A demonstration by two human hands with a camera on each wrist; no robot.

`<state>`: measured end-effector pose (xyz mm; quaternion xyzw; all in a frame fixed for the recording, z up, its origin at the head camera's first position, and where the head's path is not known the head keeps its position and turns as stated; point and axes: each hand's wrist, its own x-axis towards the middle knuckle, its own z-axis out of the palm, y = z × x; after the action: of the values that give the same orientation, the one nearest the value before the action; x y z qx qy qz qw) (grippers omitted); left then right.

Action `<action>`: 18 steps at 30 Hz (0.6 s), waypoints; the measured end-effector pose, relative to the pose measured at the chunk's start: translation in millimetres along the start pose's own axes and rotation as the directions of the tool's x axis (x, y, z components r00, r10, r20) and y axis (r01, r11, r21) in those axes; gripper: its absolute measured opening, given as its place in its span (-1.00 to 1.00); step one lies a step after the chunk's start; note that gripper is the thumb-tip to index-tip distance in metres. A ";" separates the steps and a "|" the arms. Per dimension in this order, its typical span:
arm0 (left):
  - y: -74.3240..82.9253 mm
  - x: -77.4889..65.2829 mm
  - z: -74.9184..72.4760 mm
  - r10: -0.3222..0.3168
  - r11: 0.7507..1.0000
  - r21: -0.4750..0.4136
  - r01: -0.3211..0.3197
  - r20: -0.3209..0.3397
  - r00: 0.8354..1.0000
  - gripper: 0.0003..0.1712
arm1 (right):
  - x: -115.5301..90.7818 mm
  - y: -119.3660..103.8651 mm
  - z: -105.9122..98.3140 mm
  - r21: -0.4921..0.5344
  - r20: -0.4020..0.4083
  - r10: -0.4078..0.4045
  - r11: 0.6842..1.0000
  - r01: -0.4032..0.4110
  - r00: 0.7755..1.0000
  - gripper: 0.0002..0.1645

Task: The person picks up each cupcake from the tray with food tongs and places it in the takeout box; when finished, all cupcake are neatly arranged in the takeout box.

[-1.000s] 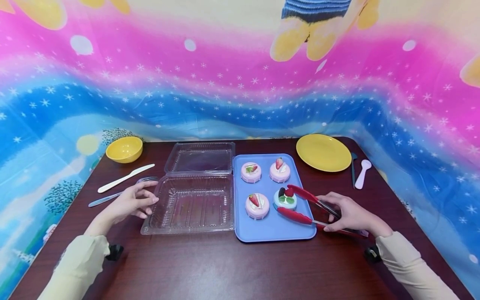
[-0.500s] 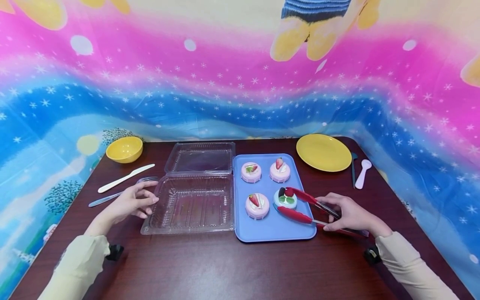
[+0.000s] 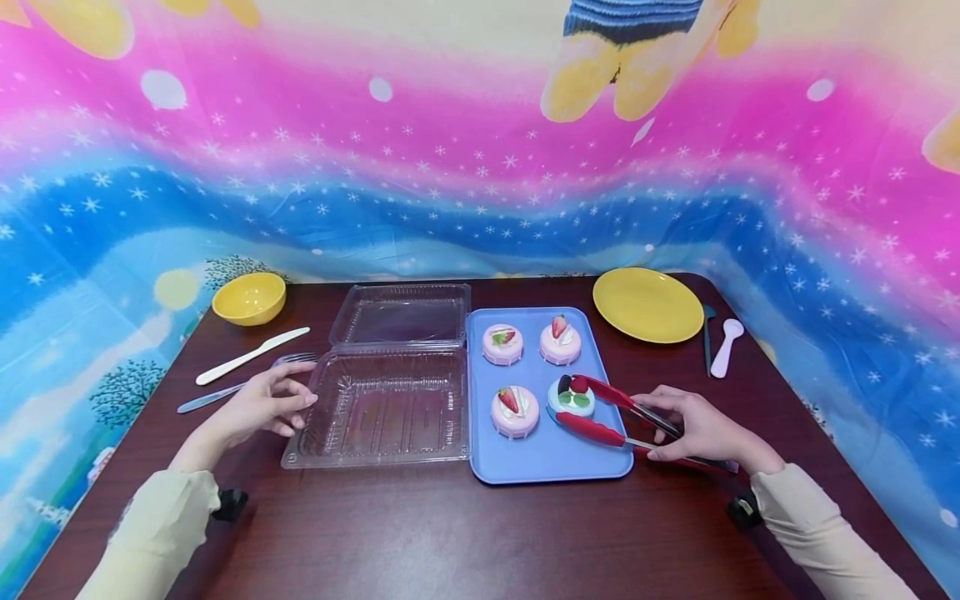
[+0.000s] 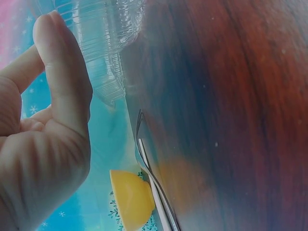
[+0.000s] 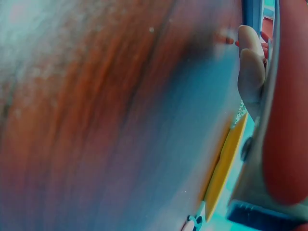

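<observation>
My right hand holds red-tipped metal tongs; their handle fills the right side of the right wrist view. The tongs' tips lie on both sides of a light-blue toy cake topped with berries and green leaves. That cake sits at the right front of a blue tray. Three pink cakes share the tray, one of them a strawberry-topped cake. My left hand, its fingers loosely bent, is at the left rim of an opened clear plastic box. Whether the fingertips touch that rim is hard to tell.
Behind my left hand lie a fork, a cream knife and a yellow bowl. A yellow plate stands at the back right, beside a dark utensil and a pale pink spoon.
The tongs' upper tip has drawn slightly inward, over the berries of the blue cake. My left hand and the other things have stayed in place.
</observation>
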<state>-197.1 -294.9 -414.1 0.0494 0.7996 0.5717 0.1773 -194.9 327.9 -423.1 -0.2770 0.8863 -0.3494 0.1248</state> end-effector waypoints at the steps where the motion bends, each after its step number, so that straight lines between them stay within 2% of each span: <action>1: 0.1 0.0 -0.1 0.000 1.000 0.001 0.000 -0.001 1.000 -0.21 | -0.2 0.2 0.1 -0.002 -0.001 -0.005 1.000 0.005 1.000 -0.10; 18: 0.9 -0.8 0.0 -0.005 1.000 0.006 0.005 -0.008 1.000 -0.20 | -4.2 1.9 7.7 -0.033 -0.076 0.017 0.999 -0.020 0.997 -0.13</action>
<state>-196.4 -294.8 -413.1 0.0458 0.8020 0.5692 0.1753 -189.0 327.1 -429.9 -0.2573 0.8987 -0.3437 0.0898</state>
